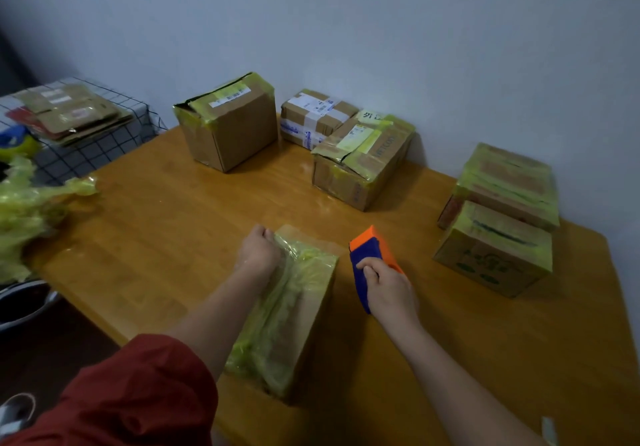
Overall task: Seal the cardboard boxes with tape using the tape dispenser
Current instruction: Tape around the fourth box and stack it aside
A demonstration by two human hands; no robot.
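Note:
A long cardboard box wrapped in crinkled yellow-green tape lies near the front of the wooden table. My left hand rests at the box's far end with curled fingers gripping the tape there. Just right of the box, my right hand grips an orange and blue tape dispenser, held a little above the tabletop. A gap separates the dispenser from the box.
Several taped boxes stand along the back: a tall one, a small one, a torn one, and two at the right. Crumpled tape lies at the left edge. Flattened cardboard sits on a checked cloth.

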